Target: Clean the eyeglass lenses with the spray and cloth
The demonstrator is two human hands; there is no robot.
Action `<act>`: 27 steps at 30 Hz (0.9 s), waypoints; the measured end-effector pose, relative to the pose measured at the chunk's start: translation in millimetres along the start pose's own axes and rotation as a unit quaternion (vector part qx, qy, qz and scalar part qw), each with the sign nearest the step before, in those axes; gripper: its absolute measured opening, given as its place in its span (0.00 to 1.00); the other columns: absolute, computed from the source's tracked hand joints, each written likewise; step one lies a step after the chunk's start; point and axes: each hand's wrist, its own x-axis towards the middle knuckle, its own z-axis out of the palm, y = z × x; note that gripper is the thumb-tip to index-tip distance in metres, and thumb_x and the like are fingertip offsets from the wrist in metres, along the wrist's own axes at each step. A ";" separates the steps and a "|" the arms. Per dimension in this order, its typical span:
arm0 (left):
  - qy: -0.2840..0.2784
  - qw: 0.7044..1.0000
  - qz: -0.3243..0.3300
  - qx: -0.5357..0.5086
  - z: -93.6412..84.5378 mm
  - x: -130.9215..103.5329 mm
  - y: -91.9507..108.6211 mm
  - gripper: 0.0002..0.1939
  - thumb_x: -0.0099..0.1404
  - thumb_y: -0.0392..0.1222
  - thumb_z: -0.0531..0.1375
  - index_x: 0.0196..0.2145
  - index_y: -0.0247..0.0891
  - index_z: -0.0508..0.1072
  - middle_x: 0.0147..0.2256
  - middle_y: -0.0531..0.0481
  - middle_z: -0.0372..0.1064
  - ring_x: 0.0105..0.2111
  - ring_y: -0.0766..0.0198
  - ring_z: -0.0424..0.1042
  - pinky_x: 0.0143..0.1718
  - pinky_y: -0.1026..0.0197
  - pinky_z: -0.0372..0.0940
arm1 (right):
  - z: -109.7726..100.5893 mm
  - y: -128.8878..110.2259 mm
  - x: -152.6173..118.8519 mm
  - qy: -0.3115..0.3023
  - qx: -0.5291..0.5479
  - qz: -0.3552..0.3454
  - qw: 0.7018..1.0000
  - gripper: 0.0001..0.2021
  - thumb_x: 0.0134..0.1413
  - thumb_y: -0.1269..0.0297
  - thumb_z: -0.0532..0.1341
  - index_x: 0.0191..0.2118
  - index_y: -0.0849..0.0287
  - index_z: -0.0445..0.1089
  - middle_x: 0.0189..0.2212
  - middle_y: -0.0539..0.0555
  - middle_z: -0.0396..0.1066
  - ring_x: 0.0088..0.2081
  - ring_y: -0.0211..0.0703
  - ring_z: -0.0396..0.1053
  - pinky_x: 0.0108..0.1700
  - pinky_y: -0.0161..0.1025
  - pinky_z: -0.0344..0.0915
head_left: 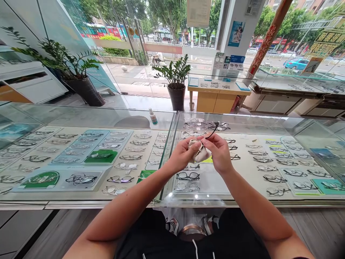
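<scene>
Both my hands meet over the right-hand glass display case. My left hand is closed, thumb pressed down on a whitish cloth that wraps part of a pair of eyeglasses. My right hand pinches the dark-framed eyeglasses near the hinge; one temple sticks up past its fingers. Most of the lenses are hidden by the cloth and fingers. Under the glass beneath my hands lie rows of frames, among them a black pair.
A small spray bottle stands on the left display case, which holds many eyeglasses. Beyond the counter are a potted plant, a larger one at left, and a wooden display cabinet before the window.
</scene>
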 end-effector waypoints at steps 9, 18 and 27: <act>0.002 0.998 0.032 0.053 -1.1 0.8 -1.7 0.31 0.72 0.69 0.61 0.38 0.34 0.79 0.28 0.53 0.64 0.27 0.68 0.58 0.30 0.64 0.57 | -1.2 -0.1 -0.3 0.009 -0.048 -0.030 0.998 0.07 0.57 0.56 0.73 0.36 0.52 0.80 0.34 0.51 0.80 0.36 0.43 0.74 0.42 0.41 0.72; -0.095 0.995 -0.015 -0.014 -2.2 -0.7 -2.4 0.28 0.68 0.63 0.68 0.52 0.36 0.75 0.34 0.50 0.70 0.30 0.67 0.68 0.31 0.64 0.64 | -7.6 -1.6 9.2 0.043 -0.019 -0.009 0.999 0.09 0.55 0.55 0.73 0.31 0.52 0.78 0.35 0.51 0.83 0.35 0.44 0.76 0.39 0.42 0.74; -0.005 1.000 0.001 -0.012 -1.5 5.3 -10.6 0.30 0.69 0.69 0.64 0.41 0.33 0.78 0.27 0.54 0.65 0.26 0.71 0.60 0.28 0.67 0.56 | -1.8 1.6 0.6 -0.005 -0.066 -0.049 0.997 0.07 0.60 0.56 0.72 0.35 0.52 0.80 0.32 0.50 0.78 0.35 0.42 0.72 0.43 0.42 0.71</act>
